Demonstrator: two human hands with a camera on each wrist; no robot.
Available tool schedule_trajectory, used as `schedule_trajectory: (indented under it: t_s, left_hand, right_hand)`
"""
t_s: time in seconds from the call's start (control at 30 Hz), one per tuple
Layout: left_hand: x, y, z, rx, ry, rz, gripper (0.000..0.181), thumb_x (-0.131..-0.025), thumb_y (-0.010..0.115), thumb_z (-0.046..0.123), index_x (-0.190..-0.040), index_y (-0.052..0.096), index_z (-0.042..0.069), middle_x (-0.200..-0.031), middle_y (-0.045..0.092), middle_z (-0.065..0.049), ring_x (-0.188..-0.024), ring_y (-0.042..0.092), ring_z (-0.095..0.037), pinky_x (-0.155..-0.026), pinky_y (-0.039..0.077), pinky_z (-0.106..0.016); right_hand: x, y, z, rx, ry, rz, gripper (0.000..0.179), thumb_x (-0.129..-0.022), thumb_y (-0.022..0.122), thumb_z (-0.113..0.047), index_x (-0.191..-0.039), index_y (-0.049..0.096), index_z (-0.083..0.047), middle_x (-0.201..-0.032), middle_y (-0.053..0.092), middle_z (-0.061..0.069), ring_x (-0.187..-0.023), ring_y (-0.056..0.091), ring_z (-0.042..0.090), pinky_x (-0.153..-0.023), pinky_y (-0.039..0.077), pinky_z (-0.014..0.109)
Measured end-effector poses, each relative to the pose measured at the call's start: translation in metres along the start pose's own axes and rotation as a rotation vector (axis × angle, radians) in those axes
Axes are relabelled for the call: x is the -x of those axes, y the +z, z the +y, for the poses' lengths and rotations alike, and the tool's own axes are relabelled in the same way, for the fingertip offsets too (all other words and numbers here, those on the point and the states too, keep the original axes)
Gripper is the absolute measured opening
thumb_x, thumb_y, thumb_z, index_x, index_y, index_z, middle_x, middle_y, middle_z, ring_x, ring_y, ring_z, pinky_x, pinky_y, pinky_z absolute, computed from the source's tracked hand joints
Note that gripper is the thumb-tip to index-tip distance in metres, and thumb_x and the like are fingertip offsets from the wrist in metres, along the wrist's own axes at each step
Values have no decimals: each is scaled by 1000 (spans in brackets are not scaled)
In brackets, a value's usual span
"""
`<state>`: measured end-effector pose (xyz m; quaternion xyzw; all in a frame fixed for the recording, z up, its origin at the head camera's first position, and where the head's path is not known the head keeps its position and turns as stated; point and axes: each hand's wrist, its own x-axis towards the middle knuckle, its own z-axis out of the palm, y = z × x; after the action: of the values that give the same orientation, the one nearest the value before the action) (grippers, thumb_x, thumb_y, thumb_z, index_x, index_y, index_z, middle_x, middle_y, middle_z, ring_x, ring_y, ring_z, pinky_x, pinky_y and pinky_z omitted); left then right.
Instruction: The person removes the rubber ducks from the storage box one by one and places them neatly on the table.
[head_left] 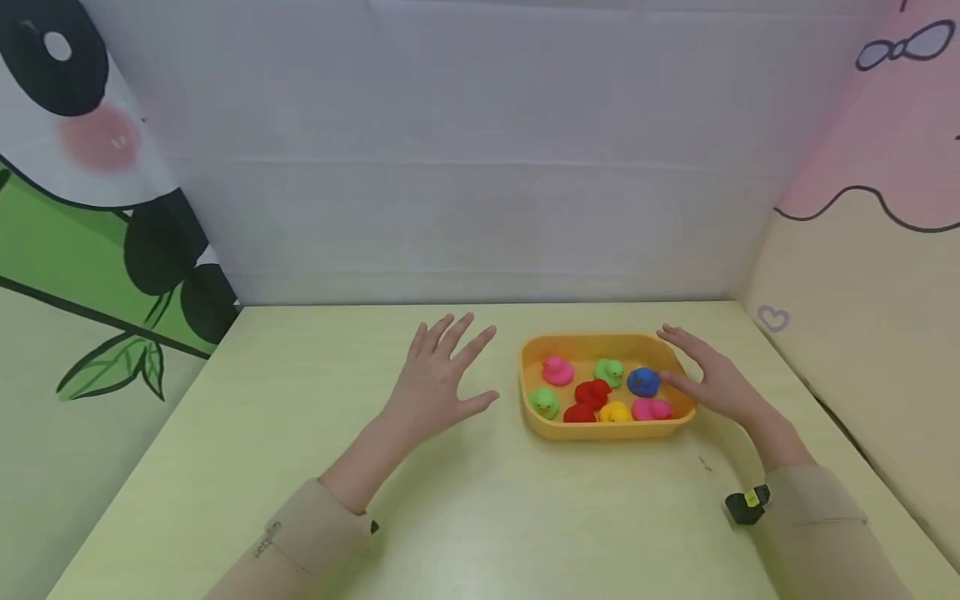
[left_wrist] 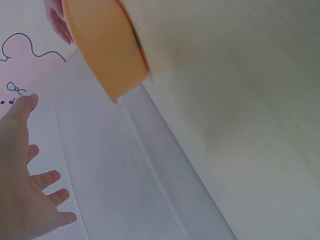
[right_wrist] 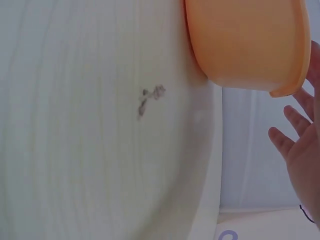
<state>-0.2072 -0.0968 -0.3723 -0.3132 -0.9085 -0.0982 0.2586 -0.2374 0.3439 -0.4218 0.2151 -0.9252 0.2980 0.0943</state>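
An orange-yellow tray (head_left: 592,431) on the table holds several small toy ducks, among them a blue duck (head_left: 642,382), a yellow duck (head_left: 615,412), a red duck (head_left: 592,393), a green duck (head_left: 543,402) and a pink duck (head_left: 557,370). Left of the tray my left hand (head_left: 437,382) hovers over the table, fingers spread, holding nothing. My right hand (head_left: 712,375) is at the tray's right end, its thumb over the rim near the blue duck and its fingers stretched forward. In the right wrist view those fingers (right_wrist: 295,125) show beside the tray wall (right_wrist: 245,45).
The pale table (head_left: 300,450) meets a white backdrop (head_left: 480,167) behind. Printed cartoon panels stand at the left (head_left: 90,250) and right (head_left: 862,292). A small dark mark (right_wrist: 150,97) shows on the tabletop near the tray. A black wrist device (head_left: 746,506) sits at the right cuff.
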Motion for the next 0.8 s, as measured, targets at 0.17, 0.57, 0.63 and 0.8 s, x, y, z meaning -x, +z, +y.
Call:
schedule_trajectory:
  t_s: [0.17, 0.57, 0.63, 0.8]
  left_hand:
    - [-11, 17, 12, 54, 34, -46, 79, -80, 67, 52, -146, 34, 26, -148, 35, -9, -136, 29, -35, -111, 19, -57]
    - [-37, 51, 27, 209, 81, -190, 74, -81, 70, 47, -143, 38, 23, -144, 41, -4, -135, 31, -31, -113, 19, -53]
    - [-42, 53, 28, 239, 76, -247, 73, -81, 69, 47, -144, 38, 25, -143, 42, -2, -136, 30, -29, -114, 17, -51]
    - [-54, 61, 28, 320, 111, -359, 69, -83, 70, 42, -142, 41, 23, -142, 46, 0, -136, 31, -27, -115, 16, -48]
  right_hand:
    - [-4, 2, 7, -28, 61, -22, 63, -87, 68, -24, -143, 40, -19, -149, 37, 13, -135, 31, 43, -101, 27, 66]
    - [-15, -4, -13, -149, 141, -115, 51, -92, 61, -16, -138, 44, -1, -140, 43, 25, -126, 39, 50, -96, 38, 55]
    - [-16, 0, -1, -167, 156, -119, 51, -92, 61, -20, -138, 45, -5, -141, 43, 23, -127, 37, 51, -97, 38, 55]
    - [-18, 9, 23, -191, 170, -111, 50, -93, 60, -27, -138, 46, -10, -142, 43, 20, -128, 36, 53, -98, 37, 57]
